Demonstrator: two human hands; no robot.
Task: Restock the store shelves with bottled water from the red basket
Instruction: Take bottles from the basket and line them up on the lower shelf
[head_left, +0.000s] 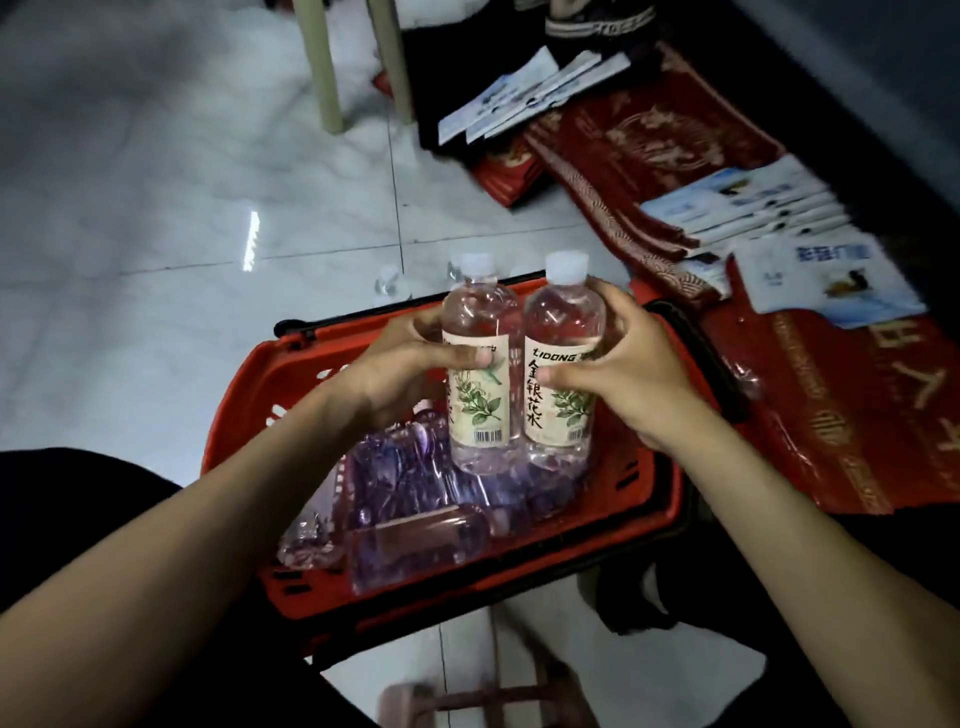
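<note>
1. The left bottle and right bottle are upright, side by side, over the basket.
2. Risk: knocked together, a smooth bottle could slip and drop onto the bottles lying below.
3. The left hand grasps the left bottle at its label, fingers wrapped and thumb in front; the right hand grasps the right bottle likewise.

Glossy pale tiled floor, cream chair legs, dim light

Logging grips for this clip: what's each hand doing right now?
Left hand: holding the left bottle, upright.
Right hand: holding the right bottle, upright.
</note>
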